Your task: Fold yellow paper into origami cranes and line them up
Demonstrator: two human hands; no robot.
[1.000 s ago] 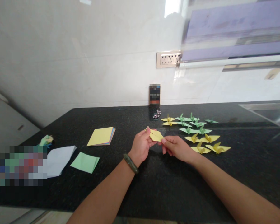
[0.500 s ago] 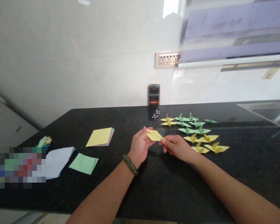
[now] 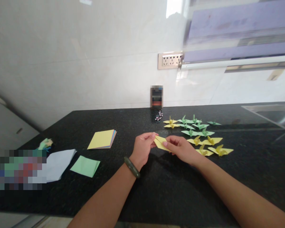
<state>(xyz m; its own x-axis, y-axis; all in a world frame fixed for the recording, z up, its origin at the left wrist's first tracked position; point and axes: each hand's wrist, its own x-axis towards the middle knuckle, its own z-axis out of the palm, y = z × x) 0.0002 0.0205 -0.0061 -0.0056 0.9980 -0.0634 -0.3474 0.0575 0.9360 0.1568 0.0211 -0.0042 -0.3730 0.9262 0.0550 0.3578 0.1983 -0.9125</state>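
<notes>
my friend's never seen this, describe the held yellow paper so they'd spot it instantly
Over the black countertop, left of the front yellow cranes, are the left hand and right hand. Both hold the folded yellow paper: flat, without the cranes' spread wings.

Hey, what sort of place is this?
Probably a kitchen: dark speckled countertop, what looks like a metal sink at the right edge, and a socket panel on the tiled wall.

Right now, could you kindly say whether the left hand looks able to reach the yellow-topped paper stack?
Probably yes: nothing stands between the left hand and the paper stack, though that hand holds the folded yellow paper.
</notes>
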